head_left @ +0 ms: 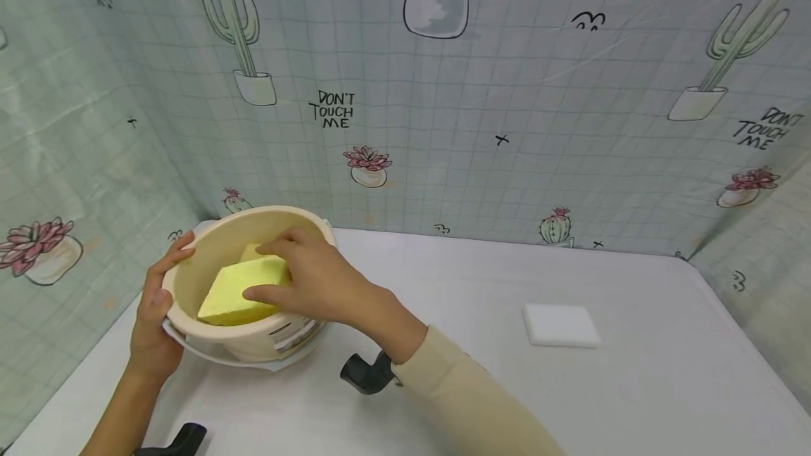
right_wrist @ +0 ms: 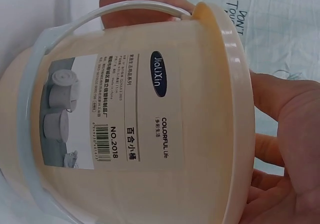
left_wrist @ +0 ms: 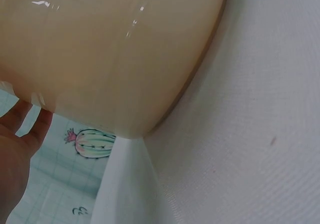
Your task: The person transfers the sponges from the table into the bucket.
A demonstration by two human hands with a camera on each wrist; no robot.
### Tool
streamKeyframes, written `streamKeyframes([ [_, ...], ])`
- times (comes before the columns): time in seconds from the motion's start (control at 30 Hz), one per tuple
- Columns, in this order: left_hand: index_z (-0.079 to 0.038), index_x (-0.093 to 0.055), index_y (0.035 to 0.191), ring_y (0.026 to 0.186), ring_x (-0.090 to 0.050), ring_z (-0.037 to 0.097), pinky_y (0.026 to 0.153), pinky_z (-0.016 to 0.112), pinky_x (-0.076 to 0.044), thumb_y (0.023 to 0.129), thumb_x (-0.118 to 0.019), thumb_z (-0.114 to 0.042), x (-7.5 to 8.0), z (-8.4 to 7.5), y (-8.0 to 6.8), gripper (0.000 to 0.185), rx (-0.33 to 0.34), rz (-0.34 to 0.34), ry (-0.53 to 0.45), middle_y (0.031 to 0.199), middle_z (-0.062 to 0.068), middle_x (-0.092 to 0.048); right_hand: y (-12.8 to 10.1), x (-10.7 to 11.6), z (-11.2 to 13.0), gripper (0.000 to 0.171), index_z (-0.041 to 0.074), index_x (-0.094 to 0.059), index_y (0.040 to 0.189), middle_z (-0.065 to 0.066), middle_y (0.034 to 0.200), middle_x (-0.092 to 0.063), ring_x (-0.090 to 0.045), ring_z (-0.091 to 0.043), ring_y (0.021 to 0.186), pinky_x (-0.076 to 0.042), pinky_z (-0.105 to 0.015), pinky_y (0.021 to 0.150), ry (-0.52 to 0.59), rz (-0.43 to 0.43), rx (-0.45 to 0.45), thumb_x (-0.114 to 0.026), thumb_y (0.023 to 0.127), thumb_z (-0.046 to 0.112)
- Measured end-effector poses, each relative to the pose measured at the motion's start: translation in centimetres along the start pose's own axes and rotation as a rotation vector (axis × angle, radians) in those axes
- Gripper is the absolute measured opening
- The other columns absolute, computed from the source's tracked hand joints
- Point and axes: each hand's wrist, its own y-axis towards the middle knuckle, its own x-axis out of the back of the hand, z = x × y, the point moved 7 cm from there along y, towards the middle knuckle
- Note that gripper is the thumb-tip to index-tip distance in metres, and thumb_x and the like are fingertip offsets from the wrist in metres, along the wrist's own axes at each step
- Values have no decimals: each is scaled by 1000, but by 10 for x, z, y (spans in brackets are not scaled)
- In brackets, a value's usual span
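A cream plastic bucket (head_left: 298,215) stands tilted on the table's left side, its handle hanging over the near side. My left hand (head_left: 154,308) holds the bucket by its left rim, thumb and fingers against it; the left wrist view shows its fingertips on the outer wall. Inside lies a thick yellow sponge (head_left: 237,287), with another yellow piece (head_left: 250,252) partly hidden behind it. Reaching over the rim, my right hand (head_left: 310,269) has thumb and fingers spread at the sponge's right end. A printed label (right_wrist: 117,114) faces the right wrist camera.
A flat white sponge-like block (head_left: 560,325) lies on the white table (head_left: 633,385) to the right. Behind the table hangs a cactus-print cloth (head_left: 443,90), which also covers both sides. Black curved pieces (head_left: 367,374) show near both wrists.
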Motion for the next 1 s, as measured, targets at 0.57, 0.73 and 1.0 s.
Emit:
streamKeyframes([
  [0.57, -2, -39, 140, 142, -7, 24, 111, 24, -16, 96, -41, -25, 0, 1, 1, 50, -7, -6, -1, 155, 10, -12, -21, 23, -13, 38, 10, -63, 123, 2, 114, -54, -50, -4, 77, -42, -12, 66, 180, -166, 107, -70, 89, 26],
  [0.73, -2, -39, 140, 142, -6, 24, 112, 25, -14, 96, -40, -24, 0, 0, 1, 50, -14, 2, -5, 155, 11, -11, -32, 37, -17, 36, 13, -64, 123, 4, 111, -56, -51, -7, 76, -45, -15, 66, 222, -216, 138, -70, 88, 21],
  [1.0, -4, -40, 139, 141, -7, 25, 111, 24, -17, 95, -41, -23, 2, 3, 0, 49, 4, -17, -21, 155, 9, -13, -53, 48, -35, 36, 11, -64, 122, 2, 111, -57, -51, -9, 79, -46, -20, 68, 182, -241, 130, -71, 88, 20],
])
